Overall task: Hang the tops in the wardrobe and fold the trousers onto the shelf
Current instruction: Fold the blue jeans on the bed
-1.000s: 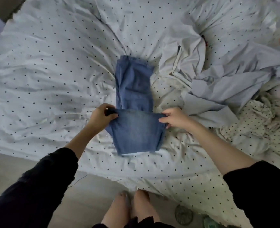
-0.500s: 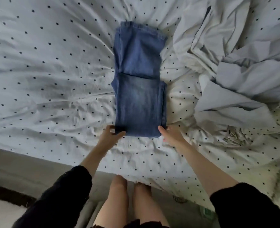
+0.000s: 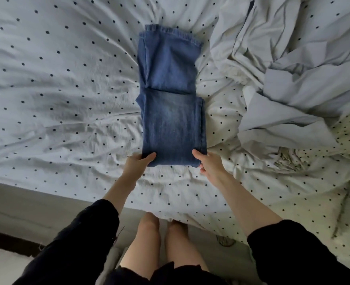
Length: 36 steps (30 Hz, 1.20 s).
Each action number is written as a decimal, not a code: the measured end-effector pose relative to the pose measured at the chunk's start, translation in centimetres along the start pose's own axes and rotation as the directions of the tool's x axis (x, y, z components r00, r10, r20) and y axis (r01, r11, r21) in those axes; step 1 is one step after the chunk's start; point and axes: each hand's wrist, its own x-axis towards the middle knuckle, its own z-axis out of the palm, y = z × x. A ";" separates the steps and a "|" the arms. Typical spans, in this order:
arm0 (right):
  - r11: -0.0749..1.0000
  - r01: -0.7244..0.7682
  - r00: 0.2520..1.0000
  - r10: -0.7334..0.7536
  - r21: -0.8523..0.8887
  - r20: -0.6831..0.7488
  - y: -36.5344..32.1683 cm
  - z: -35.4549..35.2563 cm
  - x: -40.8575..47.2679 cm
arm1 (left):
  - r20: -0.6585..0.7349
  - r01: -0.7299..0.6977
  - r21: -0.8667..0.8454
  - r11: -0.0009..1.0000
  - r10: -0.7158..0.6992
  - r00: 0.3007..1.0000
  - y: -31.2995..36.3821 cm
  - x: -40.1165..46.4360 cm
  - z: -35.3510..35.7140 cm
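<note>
Blue jeans (image 3: pixel 171 99) lie folded lengthwise on the dotted bed sheet (image 3: pixel 67 89), roughly centre of the bed, long axis running away from the person. A second layer is doubled over the near half: its fold edge crosses the denim about midway, so the near part sits thicker than the far part. Far end shows a hem or waistband seam — cannot tell which from this angle.

Left hand (image 3: pixel 138 165): at the near left corner of the jeans, thumb laid on top of the denim, fingers curled under the edge and hidden. It pinches that corner.

Right hand (image 3: pixel 210 164): at the near right corner, thumb on top of the fabric, the other fingers tucked below the stacked layers; two fingertips show just beneath the edge. Also a pinch grip on the corner.

Both forearms bare, black sleeves (image 3: pixel 81 239) pushed up past the wrists. Near edge of the jeans rests close to the bed's front edge, with a strip of sheet between.

To the right of the jeans, just beside them: a crumpled heap of pale grey cloth (image 3: pixel 289 79) — garment type not readable. Further right, bunched cream dotted fabric (image 3: pixel 305 157). Bare legs (image 3: pixel 159 243) visible below the bed edge, over a pale floor (image 3: pixel 16 210).
</note>
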 end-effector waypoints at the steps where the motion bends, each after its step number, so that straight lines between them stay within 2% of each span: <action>1: 1.000 -0.008 1.000 0.007 -0.019 -0.025 0.1 -0.2 -0.9 | -0.007 0.007 0.004 1.000 -0.007 1.000 0.0 -1.1 -0.1; 3: 0.997 -0.053 0.998 0.050 -0.060 -0.046 0.0 -0.5 -2.2 | 0.020 0.042 0.001 0.999 -0.042 0.999 0.1 -2.5 -0.5; 6: 0.986 -0.135 0.991 0.135 -0.096 -0.005 0.3 -1.8 -5.7 | 0.098 0.168 0.058 0.984 -0.174 0.980 -0.5 -5.3 -1.6; 9: 0.961 -0.190 0.977 0.204 -0.199 0.053 0.1 -3.2 -8.6 | 0.234 0.264 0.193 0.945 -0.305 0.923 -0.8 -7.5 -2.7; 11: 0.943 -0.191 0.972 0.220 -0.271 0.078 -0.7 -3.7 -9.5 | 0.287 0.269 0.210 0.940 -0.322 0.902 -0.1 -8.0 -3.2; 13: 0.952 -0.148 0.979 0.179 -0.267 0.097 -2.5 -3.6 -9.7 | 0.293 0.224 0.153 0.963 -0.260 0.920 1.5 -8.1 -3.9; 15: 0.973 -0.083 0.990 0.106 -0.215 0.096 -5.1 -2.8 -9.1 | 0.241 0.155 0.057 0.986 -0.164 0.956 4.0 -7.6 -4.5; 16: 0.982 -0.041 0.995 0.056 -0.186 0.078 -6.2 -2.4 -8.9 | 0.182 0.116 -0.009 0.993 -0.113 0.977 5.0 -7.4 -4.6; 18: 0.994 0.041 0.999 -0.038 -0.102 0.037 -9.5 -1.2 -7.8 | -0.033 -0.024 -0.138 0.990 0.019 0.999 7.7 -5.9 -4.9; 20: 0.991 0.133 0.991 -0.133 -0.018 -0.015 -12.9 0.0 -6.3 | -0.231 -0.221 -0.180 0.958 0.177 0.957 10.4 -4.2 -5.0; 21: 0.983 0.182 0.983 -0.181 0.024 -0.037 -14.6 0.6 -5.2 | -0.266 -0.323 -0.178 0.929 0.271 0.925 12.0 -3.0 -5.1; 22: 0.969 0.245 0.968 -0.243 0.028 -0.060 -15.8 0.8 -4.6 | -0.267 -0.408 -0.155 0.900 0.360 0.894 13.3 -2.4 -5.1; 24: 0.935 0.349 0.933 -0.354 -0.066 -0.067 -17.4 1.3 -3.0 | -0.181 -0.514 -0.047 0.857 0.498 0.848 15.4 -1.0 -4.9; 26: 0.906 0.376 0.920 -0.391 -0.193 -0.045 -18.1 1.9 -0.6 | -0.012 -0.497 0.159 0.853 0.505 0.863 16.8 1.7 -4.1; 28: 0.887 0.358 0.927 -0.375 -0.293 0.000 -17.3 2.4 1.7 | 0.144 -0.440 0.381 0.813 0.417 0.897 16.2 4.8 -3.0; 30: 0.881 0.319 0.938 -0.346 -0.350 -0.015 -15.7 2.6 4.0 | 0.124 -0.382 0.477 0.792 0.369 0.921 14.5 7.5 -2.3; 33: 0.845 0.306 0.929 -0.365 -0.439 -0.054 -13.5 1.9 5.5 | -0.073 -0.285 0.301 0.910 0.320 0.945 12.2 9.7 -2.1; 36: 0.868 0.245 0.931 -0.335 -0.431 -0.145 -12.0 1.3 7.0 | -0.109 -0.181 0.217 0.959 0.208 0.972 11.7 11.5 -1.9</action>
